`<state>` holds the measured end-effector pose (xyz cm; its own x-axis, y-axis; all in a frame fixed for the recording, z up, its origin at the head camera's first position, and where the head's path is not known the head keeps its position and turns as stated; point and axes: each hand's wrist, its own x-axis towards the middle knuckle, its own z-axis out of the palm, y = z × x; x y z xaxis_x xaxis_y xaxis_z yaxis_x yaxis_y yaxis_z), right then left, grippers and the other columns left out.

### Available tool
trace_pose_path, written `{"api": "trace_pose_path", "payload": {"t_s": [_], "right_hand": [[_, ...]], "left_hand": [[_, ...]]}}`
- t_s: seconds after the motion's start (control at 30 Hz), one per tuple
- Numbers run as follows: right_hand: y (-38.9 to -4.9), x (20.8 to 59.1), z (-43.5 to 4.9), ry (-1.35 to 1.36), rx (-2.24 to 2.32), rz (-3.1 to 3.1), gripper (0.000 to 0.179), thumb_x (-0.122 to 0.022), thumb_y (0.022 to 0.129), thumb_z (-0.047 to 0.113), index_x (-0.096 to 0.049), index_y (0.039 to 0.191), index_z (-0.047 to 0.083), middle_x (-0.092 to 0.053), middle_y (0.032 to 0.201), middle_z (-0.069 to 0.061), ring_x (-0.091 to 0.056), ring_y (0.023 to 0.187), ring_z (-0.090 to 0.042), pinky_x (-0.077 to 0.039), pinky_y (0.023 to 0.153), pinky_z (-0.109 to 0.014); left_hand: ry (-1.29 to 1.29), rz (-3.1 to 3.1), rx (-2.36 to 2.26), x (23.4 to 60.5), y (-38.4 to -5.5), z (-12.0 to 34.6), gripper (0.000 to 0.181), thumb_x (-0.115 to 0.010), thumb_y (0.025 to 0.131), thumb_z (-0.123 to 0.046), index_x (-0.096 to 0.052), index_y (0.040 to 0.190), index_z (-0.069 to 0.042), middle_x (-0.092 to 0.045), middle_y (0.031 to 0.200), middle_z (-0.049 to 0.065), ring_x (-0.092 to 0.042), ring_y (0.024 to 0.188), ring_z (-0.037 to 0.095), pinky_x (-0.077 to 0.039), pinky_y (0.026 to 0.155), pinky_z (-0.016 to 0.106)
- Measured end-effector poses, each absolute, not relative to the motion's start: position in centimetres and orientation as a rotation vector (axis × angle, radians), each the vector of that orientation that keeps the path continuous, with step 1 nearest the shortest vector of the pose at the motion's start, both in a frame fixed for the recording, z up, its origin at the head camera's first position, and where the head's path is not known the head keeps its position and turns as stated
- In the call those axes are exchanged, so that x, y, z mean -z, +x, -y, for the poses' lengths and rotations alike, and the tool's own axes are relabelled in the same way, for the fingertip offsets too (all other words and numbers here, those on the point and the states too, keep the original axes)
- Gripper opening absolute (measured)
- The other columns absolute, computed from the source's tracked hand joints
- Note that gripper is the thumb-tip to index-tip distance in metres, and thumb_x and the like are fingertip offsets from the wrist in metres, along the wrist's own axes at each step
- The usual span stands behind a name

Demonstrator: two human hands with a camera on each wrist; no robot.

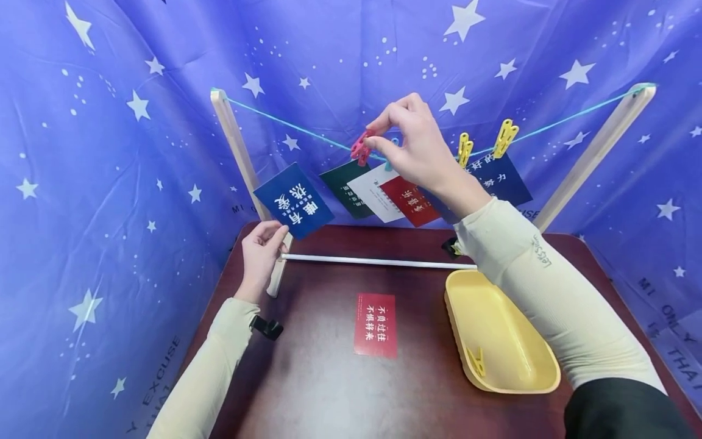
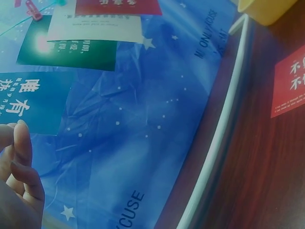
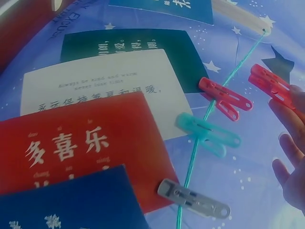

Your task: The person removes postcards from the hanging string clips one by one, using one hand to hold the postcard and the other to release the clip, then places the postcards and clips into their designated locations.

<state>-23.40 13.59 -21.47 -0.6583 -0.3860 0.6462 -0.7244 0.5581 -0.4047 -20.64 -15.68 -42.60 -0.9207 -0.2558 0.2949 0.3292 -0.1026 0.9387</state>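
Blue card [image 1: 294,201] with white characters: was held aslant in the air, its lower edge pinched by the left hand [image 1: 263,250], at its 7 o'clock; it hid part of the left post [image 1: 234,134], which rose towards 11. At 2 o'clock from the card, the right hand [image 1: 414,143] pinched a red peg [image 3: 271,83] beside the turquoise line [image 1: 296,126]. At 3 o'clock, pegged and overlapping: green card [image 1: 339,183], white card [image 1: 375,195], red hanging card [image 1: 411,204]; beyond, a navy card [image 1: 504,180] hung under yellow pegs [image 1: 506,139], before the right post [image 1: 598,152]. The right forearm stood in the way of part of that row. At 4 o'clock: white bar [image 1: 378,263], then a yellow tray [image 1: 507,329], partly behind the sleeve, containing one yellow clip [image 1: 477,363]. At 5: red flat card [image 1: 375,324] lay on the brown table [image 1: 329,396]. Surround: starred blue curtain [image 1: 329,36].
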Motion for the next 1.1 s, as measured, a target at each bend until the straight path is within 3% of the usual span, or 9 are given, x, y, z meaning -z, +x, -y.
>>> {"api": "trace_pose_path", "payload": {"t_s": [0.53,0.77,0.93,1.1], "right_hand": [[-21.5,23.2,-16.0,0.931,-0.878,2.279,0.014,-0.077,0.094,0.007,-0.070,0.103,-0.002,-0.063,0.107,-0.015,-0.048,0.111,-0.027,-0.040,0.091,-0.042],[-21.2,23.9,-17.2,0.904,-0.883,2.302,0.015,-0.077,0.094,0.007,-0.070,0.105,-0.001,-0.059,0.110,-0.016,-0.047,0.112,-0.025,-0.044,0.083,-0.042],[-20.7,24.5,-17.6,0.916,-0.878,2.294,0.016,-0.079,0.092,0.007,-0.071,0.104,0.000,-0.059,0.109,-0.016,-0.047,0.111,-0.025,-0.047,0.076,-0.037],[-20.6,25.1,-18.2,0.928,-0.863,2.290,0.016,-0.081,0.090,0.005,-0.071,0.101,0.000,-0.062,0.106,-0.016,-0.048,0.111,-0.028,-0.044,0.086,-0.040]], "left_hand": [[-0.117,1.856,2.071,44.3,-19.4,15.3,0.019,-0.070,0.097,0.003,-0.063,0.108,0.016,-0.072,0.076,-0.010,-0.057,0.047,0.006,-0.038,0.046,0.017],[-0.124,1.821,2.115,44.8,-19.1,14.7,0.016,-0.068,0.097,0.007,-0.063,0.106,0.019,-0.073,0.081,-0.007,-0.055,0.049,0.006,-0.048,0.049,0.019],[-0.114,1.881,2.104,45.6,-18.7,14.4,0.019,-0.067,0.097,0.006,-0.062,0.108,0.020,-0.072,0.080,-0.009,-0.055,0.048,0.006,-0.047,0.050,0.019],[-0.090,1.922,2.105,46.3,-18.3,14.0,0.018,-0.068,0.097,0.004,-0.063,0.108,0.018,-0.071,0.078,-0.007,-0.055,0.049,0.005,-0.047,0.050,0.020]]}}
